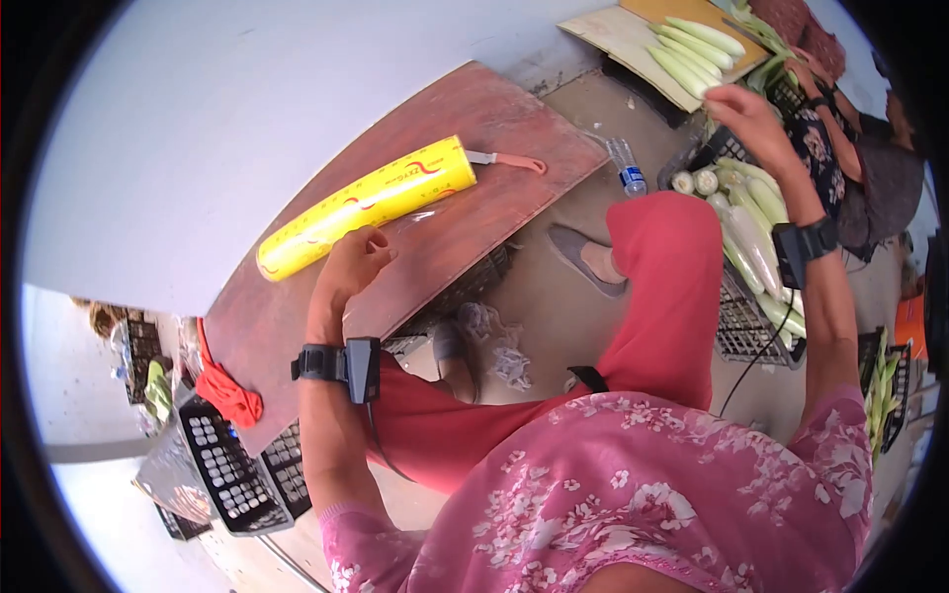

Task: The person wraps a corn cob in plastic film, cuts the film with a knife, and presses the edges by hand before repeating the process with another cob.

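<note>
we note a brown board [474,128] carrying a yellow roll of wrap [366,206] and a small knife [509,160]. the left hand [348,272] rests on the board just beside the roll, fingers curled and pinching a clear film edge. the right hand [753,121] reaches over a crate of corn [756,326], fingers bent; we cannot tell whether it grips anything.

Produce packing spot, corn crates [761,326], wrap roll [366,206]

A reddish wooden board [465,119] carries a yellow wrap roll [366,206] and knife [509,160].
</note>
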A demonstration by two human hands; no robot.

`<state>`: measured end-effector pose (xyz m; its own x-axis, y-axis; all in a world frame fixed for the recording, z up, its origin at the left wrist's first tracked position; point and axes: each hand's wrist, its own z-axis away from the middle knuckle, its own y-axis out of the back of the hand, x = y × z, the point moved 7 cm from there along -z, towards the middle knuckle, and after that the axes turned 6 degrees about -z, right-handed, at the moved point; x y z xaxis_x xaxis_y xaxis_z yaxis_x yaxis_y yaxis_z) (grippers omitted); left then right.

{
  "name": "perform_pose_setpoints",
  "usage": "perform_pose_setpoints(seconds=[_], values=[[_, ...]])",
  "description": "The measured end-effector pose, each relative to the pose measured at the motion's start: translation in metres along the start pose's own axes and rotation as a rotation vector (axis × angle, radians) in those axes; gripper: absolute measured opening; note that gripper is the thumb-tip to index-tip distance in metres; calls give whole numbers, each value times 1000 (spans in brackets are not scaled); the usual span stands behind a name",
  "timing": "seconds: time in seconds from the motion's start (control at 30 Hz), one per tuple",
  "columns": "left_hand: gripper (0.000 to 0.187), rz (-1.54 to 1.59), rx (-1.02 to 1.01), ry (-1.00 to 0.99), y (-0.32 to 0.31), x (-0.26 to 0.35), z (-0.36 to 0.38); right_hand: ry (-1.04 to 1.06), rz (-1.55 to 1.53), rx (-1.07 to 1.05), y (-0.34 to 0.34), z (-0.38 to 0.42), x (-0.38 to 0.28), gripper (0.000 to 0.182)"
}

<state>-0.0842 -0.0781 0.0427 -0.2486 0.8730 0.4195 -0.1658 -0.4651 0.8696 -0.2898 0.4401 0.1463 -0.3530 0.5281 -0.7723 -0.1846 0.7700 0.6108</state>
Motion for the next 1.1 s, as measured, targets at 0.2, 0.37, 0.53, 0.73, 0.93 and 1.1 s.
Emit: perform_pose_setpoints(seconds=[0.2,0.37,0.53,0.73,0.93,1.1], values=[[34,-136,-54,16,-14,-46,-1,339,50,-486,-193,-36,-141,23],[37,-97,-107,66,-26,-72,9,351,100,-623,-282,-32,-159,22],[41,-54,-222,152,-28,-74,31,310,191,-648,-314,-30,-149,21],[39,-105,115,271,0,-119,37,312,280,-490,-306,-48,-167,27],[29,16,647,468,38,-135,40,466,384,-263,-305,-51,-173,58],[21,144,851,429,51,-139,46,337,457,-342,-322,-51,-162,72]])
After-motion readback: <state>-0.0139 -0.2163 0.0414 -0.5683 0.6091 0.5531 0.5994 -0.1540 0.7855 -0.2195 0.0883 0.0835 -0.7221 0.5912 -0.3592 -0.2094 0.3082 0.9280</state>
